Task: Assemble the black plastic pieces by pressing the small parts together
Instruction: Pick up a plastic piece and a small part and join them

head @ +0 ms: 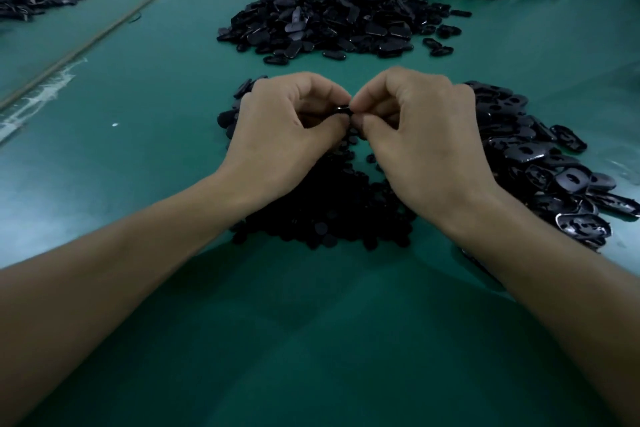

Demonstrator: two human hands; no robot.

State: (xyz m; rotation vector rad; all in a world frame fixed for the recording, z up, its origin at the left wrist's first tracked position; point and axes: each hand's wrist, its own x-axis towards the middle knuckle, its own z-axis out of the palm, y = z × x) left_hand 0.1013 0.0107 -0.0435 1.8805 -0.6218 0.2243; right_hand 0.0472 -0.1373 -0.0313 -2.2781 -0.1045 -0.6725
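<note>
Right now the left hand (287,121) and right hand (412,125) pinch one black piece (343,110) between them, its long axis running nine to three o'clock.

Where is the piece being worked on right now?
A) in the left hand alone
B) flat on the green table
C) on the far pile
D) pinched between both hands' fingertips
D: the small black piece is pinched between the fingertips of the left hand and the right hand.
</note>
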